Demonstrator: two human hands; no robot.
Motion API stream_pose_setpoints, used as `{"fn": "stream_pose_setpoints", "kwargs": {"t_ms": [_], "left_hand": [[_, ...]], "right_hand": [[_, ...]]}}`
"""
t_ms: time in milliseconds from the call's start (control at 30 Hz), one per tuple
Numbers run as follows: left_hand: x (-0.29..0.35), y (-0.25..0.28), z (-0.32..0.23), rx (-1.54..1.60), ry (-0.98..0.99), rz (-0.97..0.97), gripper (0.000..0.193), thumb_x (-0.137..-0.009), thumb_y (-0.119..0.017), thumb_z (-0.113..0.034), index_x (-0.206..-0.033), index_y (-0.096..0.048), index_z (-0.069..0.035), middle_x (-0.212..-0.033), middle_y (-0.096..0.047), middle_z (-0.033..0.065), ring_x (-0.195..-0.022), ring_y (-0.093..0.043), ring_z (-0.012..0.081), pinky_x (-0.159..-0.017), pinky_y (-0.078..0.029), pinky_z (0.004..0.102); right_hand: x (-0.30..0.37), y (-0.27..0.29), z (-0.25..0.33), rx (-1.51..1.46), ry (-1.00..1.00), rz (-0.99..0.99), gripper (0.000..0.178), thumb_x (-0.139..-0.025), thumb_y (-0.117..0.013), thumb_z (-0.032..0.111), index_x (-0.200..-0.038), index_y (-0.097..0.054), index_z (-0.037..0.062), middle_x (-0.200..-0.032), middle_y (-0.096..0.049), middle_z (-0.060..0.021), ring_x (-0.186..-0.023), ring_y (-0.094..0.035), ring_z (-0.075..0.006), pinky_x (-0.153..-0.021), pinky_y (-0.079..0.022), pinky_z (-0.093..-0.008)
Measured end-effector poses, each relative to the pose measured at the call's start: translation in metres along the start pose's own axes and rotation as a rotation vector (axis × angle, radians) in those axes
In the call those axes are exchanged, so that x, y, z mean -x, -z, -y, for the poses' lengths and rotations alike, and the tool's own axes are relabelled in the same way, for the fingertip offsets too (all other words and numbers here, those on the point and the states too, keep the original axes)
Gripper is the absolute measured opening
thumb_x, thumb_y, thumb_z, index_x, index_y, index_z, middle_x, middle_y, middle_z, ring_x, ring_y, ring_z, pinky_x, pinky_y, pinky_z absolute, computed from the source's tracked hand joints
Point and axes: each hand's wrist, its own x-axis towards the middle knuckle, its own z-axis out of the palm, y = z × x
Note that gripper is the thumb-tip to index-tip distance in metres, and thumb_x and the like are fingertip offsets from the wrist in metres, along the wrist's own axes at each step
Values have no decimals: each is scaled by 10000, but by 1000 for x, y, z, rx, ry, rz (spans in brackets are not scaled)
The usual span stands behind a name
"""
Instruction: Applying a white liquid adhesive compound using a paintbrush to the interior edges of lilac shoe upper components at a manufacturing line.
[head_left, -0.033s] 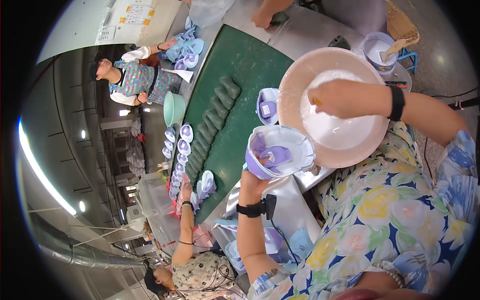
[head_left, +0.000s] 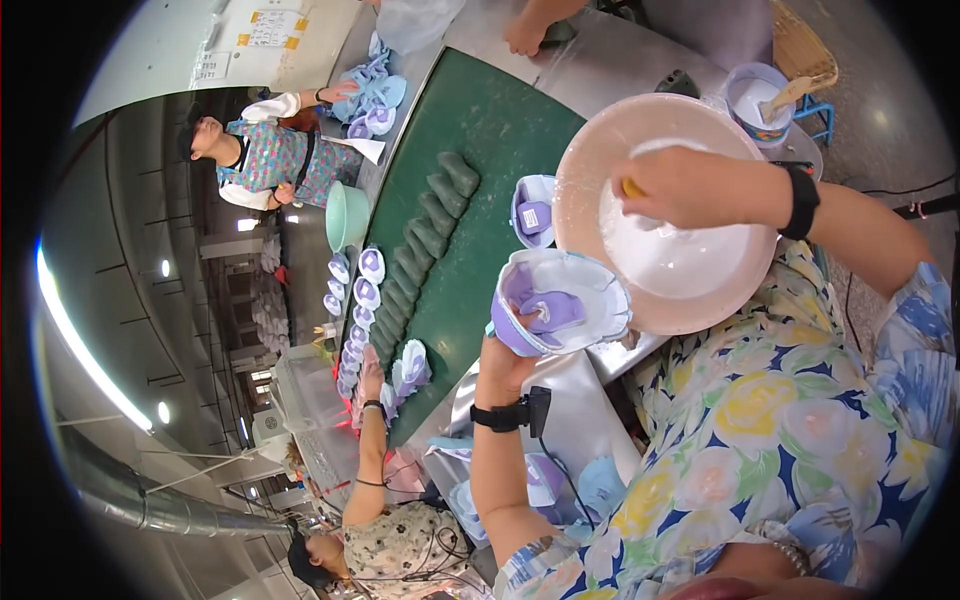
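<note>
At the lower-left side of a purple-and-white cup-shaped fabric piece [head_left: 562, 302], our left grip [head_left: 509, 362] clasps it, the nearer hand; its long axis runs nine to three o'clock. Our right grip [head_left: 690, 188] pinches a small yellow object [head_left: 632, 188] over the pink basin [head_left: 700, 312], the piece lying toward seven o'clock. We cannot see the piece's underside or most of the yellow object.

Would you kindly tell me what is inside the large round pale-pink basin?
The basin holds milky white liquid. The right hand, gripping something small and yellow, hides part of it; anything beneath the opaque surface cannot be seen.
</note>
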Motion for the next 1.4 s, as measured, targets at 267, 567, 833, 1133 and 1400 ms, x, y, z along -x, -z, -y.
{"fn": "stream_pose_setpoints", "kwargs": {"t_ms": [267, 567, 833, 1133, 1400], "left_hand": [[-23, -29, -10, -110, -5, 168, 426, -840, -577, 60, -1255, -501, 2, -1170, -576, 133, -1033, -609, 276, -902, -526, 437], [-18, -38, -12, -146, -154, 165, 476, -846, -539, 73, -1310, -460, -3, -1243, -561, 147, -1088, -601, 254, -930, -515, 389], [-22, -25, -1, -59, -428, 79, 531, -871, -594, 34, -1366, -411, -27, -1257, -546, 97, -1126, -557, 194, -926, -496, 334], [-82, 202, 8, 543, -743, -201, 280, -954, -496, -21, -1233, -490, -46, -1181, -575, 113, -1029, -591, 246, -923, -531, 431], [-114, 421, -17, 694, -913, -400, 301, -983, -446, -143, -1253, -471, -13, -1242, -509, 177, -1154, -508, 317, -965, -501, 466]], "right_hand": [[-3, 26, 27, -479, 232, -281, 154, -936, -574, 186, -1016, -541, 58, -880, -640, -99, -788, -629, -271, -702, -474, -338], [4, 27, 18, -437, 187, -499, 195, -904, -629, 194, -1011, -539, 57, -744, -607, -85, -685, -598, -232, -614, -456, -302], [-5, -3, 27, -599, -118, -416, 232, -910, -624, 216, -953, -536, 5, -672, -596, -97, -598, -588, -165, -525, -434, -296], [11, -19, 22, -649, -283, -505, 118, -955, -550, 128, -1017, -517, 34, -879, -613, -58, -702, -566, -88, -646, -471, -201], [7, -26, 11, -569, -419, -355, 104, -972, -514, 125, -1037, -487, 48, -915, -617, -75, -705, -558, -82, -641, -465, -189]]}}
